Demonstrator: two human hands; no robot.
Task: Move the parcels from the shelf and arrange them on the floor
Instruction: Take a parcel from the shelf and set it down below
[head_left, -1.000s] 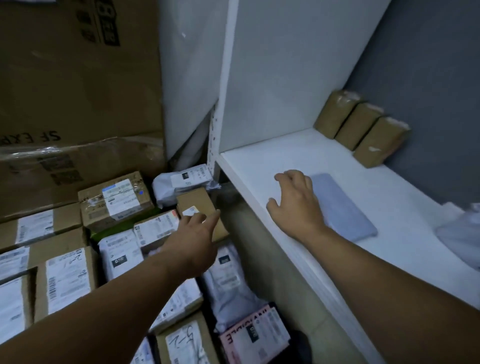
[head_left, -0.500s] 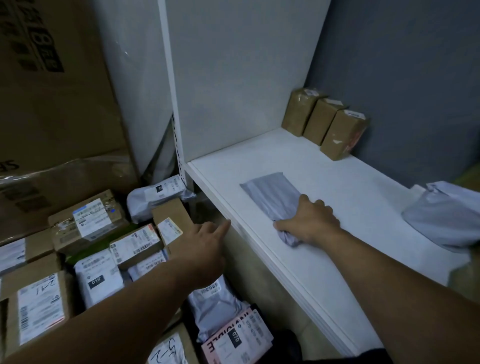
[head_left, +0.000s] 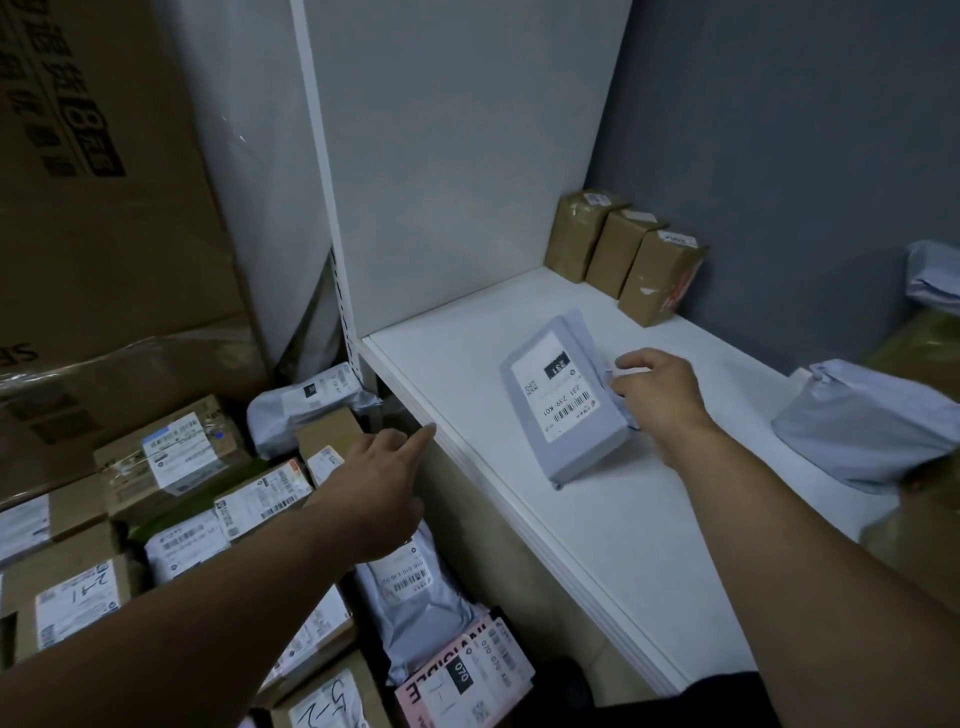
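The flat grey plastic mailer parcel (head_left: 561, 400) with a white printed label sits on the white shelf (head_left: 623, 545), just left of the right grip (head_left: 657, 395), which is clamped on its right edge by pinching fingers. That edge is lifted, so the label tilts up and leftward. The parcel's long axis runs from the shelf front toward the back. The left grip (head_left: 379, 483) holds nothing, its index finger stretched to the shelf's front edge.

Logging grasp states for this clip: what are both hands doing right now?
Left hand: open, holding nothing, by the shelf.
Right hand: closed on the grey parcel, tilted up on the shelf.
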